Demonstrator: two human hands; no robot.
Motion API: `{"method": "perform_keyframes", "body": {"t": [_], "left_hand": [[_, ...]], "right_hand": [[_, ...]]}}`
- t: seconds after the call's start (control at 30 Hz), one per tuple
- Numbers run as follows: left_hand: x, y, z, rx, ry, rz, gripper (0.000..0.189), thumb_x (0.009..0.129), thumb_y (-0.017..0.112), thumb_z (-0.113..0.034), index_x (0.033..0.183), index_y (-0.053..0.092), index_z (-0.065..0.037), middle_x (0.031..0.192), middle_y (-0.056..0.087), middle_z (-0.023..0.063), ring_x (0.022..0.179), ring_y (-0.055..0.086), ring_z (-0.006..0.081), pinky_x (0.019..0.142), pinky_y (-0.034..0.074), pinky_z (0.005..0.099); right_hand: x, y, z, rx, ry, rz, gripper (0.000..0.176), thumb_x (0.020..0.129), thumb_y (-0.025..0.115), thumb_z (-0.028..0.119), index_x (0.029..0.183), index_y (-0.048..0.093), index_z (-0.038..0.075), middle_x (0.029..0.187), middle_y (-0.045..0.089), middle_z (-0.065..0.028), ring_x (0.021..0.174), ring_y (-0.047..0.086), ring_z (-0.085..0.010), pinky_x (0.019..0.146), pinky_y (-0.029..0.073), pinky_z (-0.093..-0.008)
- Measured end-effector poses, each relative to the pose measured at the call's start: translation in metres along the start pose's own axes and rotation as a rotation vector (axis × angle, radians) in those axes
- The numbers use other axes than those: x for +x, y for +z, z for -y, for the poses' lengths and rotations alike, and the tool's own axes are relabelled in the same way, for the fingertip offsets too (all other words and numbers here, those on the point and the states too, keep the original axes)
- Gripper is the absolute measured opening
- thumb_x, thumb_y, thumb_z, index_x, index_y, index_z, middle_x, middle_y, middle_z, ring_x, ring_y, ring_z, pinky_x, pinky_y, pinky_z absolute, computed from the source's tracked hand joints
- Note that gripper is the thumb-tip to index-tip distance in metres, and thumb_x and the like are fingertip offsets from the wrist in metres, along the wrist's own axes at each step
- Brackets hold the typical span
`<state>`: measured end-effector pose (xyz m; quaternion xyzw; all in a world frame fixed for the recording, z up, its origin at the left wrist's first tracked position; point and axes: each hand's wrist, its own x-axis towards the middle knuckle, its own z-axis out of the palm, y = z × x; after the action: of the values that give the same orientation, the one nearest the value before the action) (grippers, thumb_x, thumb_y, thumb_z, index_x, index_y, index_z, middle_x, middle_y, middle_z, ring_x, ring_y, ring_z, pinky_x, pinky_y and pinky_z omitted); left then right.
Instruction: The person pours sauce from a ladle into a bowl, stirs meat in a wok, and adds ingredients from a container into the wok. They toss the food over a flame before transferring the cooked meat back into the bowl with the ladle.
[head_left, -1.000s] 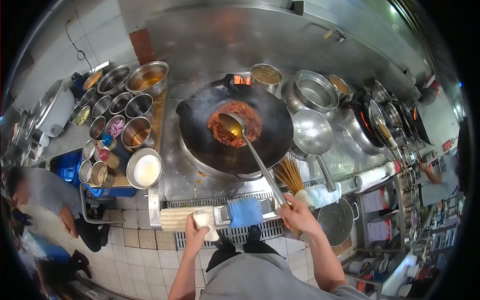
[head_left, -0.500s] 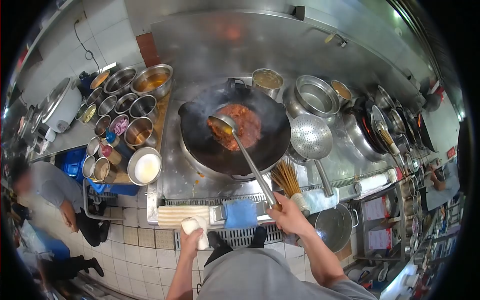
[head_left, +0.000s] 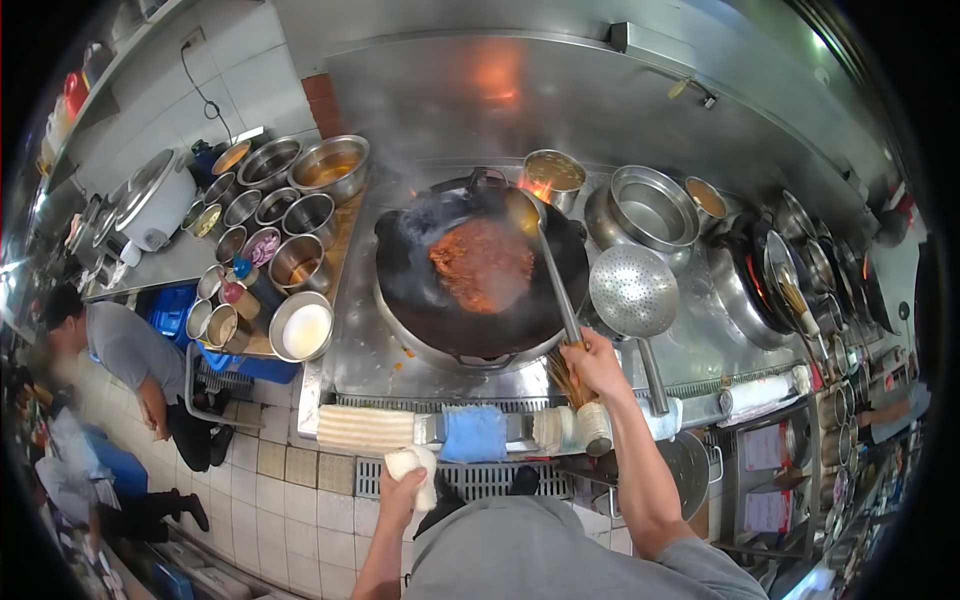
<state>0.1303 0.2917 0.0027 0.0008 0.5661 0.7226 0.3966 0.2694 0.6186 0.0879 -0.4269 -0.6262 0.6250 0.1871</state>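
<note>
A black wok (head_left: 410, 310) holds smoking red-brown food (head_left: 482, 265). My right hand (head_left: 596, 366) is wrapped round the handle of a long metal ladle (head_left: 558, 280), whose bowl hangs at the wok's back right rim. Flames show just behind that bowl. My left hand (head_left: 402, 492) grips a folded white cloth (head_left: 412, 468) low in front of the stove, away from the wok. Under my right hand stands a bamboo brush (head_left: 592, 420).
Metal bowls and pots, one a bowl of white contents (head_left: 303, 332), crowd the left counter. A perforated strainer (head_left: 633, 292) and a pot (head_left: 650, 207) stand right of the wok. Towels line the front rail. A person (head_left: 135, 345) bends at the left.
The ladle has moved from over the food to the back right of the wok, with my right hand shifting right and up. Flames have appeared behind the wok.
</note>
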Motion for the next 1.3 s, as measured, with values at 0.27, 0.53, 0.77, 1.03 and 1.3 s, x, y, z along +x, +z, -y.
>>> {"method": "perform_keyframes", "body": {"t": [0.27,0.53,0.77,1.03,1.3], "left_hand": [[0.007,0.009,0.007,-0.031,-0.05,0.06,0.042,0.074,0.061,-0.011,0.112,0.049,0.0,0.095,0.06,0.0103,0.08,0.06,0.0186,0.068,0.05,0.0305],[0.02,0.014,-0.013,-0.206,-0.11,0.125,0.037,0.08,0.054,-0.014,0.113,0.048,0.002,0.094,0.061,0.014,0.078,0.061,0.0233,0.06,0.051,0.0332],[0.074,0.051,-0.025,-0.159,-0.217,0.144,0.038,0.086,0.056,-0.025,0.114,0.047,0.0,0.097,0.06,0.0117,0.081,0.061,0.0219,0.065,0.051,0.0339],[0.131,0.121,-0.04,-0.073,-0.392,0.282,0.032,0.087,0.053,-0.043,0.1,0.051,-0.014,0.086,0.061,0.0071,0.074,0.06,0.0214,0.052,0.045,0.0357],[0.138,0.141,-0.017,-0.268,-0.524,0.093,0.008,0.08,0.052,-0.018,0.084,0.051,-0.011,0.074,0.056,0.0076,0.057,0.054,0.0225,0.045,0.041,0.0353]], "right_hand": [[0.008,0.0,-0.001,-0.272,-0.06,0.197,0.032,0.081,0.062,0.016,0.106,0.053,-0.001,0.059,0.053,-0.0078,0.043,0.051,-0.0159,0.043,0.042,-0.0295],[-0.066,-0.07,0.006,-1.335,-0.368,-0.141,0.047,0.077,0.054,0.012,0.124,0.05,0.014,0.069,0.06,-0.0176,0.063,0.059,-0.0334,0.058,0.047,-0.041],[-0.157,-0.067,0.0,-0.476,-0.132,0.153,0.048,0.08,0.058,0.005,0.127,0.046,0.003,0.059,0.05,-0.0014,0.045,0.046,-0.0125,0.045,0.039,-0.0281],[-0.144,-0.006,-0.019,0.07,0.135,-0.044,0.05,0.084,0.055,0.002,0.132,0.04,0.006,0.06,0.044,0.0031,0.043,0.04,-0.0044,0.038,0.033,-0.0198],[-0.182,0.006,-0.005,0.091,0.165,-0.038,0.049,0.082,0.053,0.001,0.129,0.04,0.002,0.059,0.046,0.0023,0.041,0.041,-0.005,0.036,0.032,-0.0209]]}}
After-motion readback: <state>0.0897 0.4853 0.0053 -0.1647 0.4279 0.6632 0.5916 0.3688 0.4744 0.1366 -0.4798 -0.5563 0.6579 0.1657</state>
